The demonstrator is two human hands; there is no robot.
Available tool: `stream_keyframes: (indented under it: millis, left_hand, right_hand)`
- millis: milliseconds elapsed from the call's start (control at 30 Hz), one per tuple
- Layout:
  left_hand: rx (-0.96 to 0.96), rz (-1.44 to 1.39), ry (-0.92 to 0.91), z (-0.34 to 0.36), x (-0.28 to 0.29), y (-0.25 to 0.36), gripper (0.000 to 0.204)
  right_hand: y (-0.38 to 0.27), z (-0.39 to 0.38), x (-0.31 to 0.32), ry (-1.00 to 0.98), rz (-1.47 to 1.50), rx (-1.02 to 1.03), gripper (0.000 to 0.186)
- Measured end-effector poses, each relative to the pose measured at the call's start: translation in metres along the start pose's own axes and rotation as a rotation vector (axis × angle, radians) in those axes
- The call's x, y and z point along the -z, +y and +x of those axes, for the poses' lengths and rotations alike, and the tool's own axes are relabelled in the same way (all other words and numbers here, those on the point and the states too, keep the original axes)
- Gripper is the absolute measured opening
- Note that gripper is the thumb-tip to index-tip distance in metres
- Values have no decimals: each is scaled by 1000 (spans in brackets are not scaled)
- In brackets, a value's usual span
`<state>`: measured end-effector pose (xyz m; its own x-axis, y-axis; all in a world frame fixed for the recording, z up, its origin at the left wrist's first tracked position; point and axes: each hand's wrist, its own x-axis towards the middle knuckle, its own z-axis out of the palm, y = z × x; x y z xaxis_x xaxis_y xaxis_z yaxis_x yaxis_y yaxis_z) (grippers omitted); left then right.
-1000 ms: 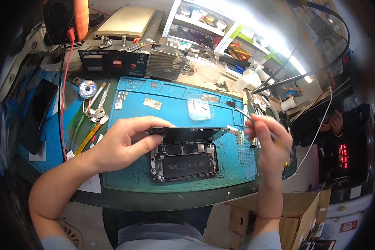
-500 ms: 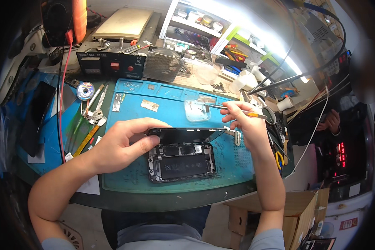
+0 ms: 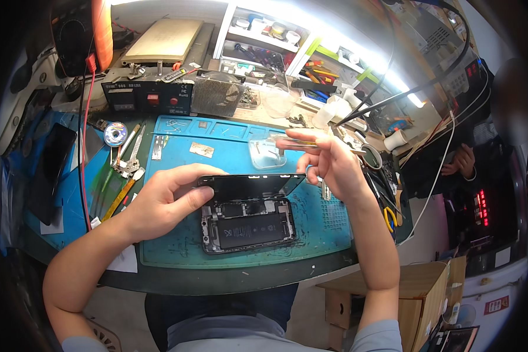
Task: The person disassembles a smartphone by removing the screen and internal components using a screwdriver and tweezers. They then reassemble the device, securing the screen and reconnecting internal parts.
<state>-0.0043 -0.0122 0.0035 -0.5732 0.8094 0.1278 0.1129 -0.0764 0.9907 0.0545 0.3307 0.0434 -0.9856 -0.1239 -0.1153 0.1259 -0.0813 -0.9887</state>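
Note:
An opened smartphone (image 3: 249, 229) lies on the blue-green work mat, its battery and inner parts showing. The screen panel (image 3: 246, 189) stands tilted up along the phone's far edge. My left hand (image 3: 173, 196) grips the panel's left end between thumb and fingers. In my right hand (image 3: 334, 164), slim metal tweezers (image 3: 302, 143) lie across the fingers, tips pointing left. Lower fingers of that hand are at the panel's right corner; whether they touch it I cannot tell. Beyond the panel sits a small clear plastic tray (image 3: 265, 155), partly behind the tweezers.
A solder spool (image 3: 116, 134), calipers (image 3: 136, 149) and a dark phone (image 3: 54, 155) lie at left. Behind the mat (image 3: 176, 240) stands a black bench device (image 3: 149, 97). Yellow-handled pliers (image 3: 389, 218) and cables are at right. Another person's hand (image 3: 463, 161) shows far right.
My right hand has come down and left to the panel's right corner, and the tweezers now lie flatter in it. My left hand keeps its grip on the panel. The whole view has shifted slightly.

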Motion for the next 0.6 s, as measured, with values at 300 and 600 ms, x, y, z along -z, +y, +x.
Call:
stream_keyframes:
  millis: [300,600]
  left_hand:
    - [25,-11,6,-2,0,1,33]
    - [4,53,-38,-2,1,4,32]
  right_hand:
    - [4,-7,-6,212,-552,206,24]
    - [11,-73,-3,513,-1078,554,48]
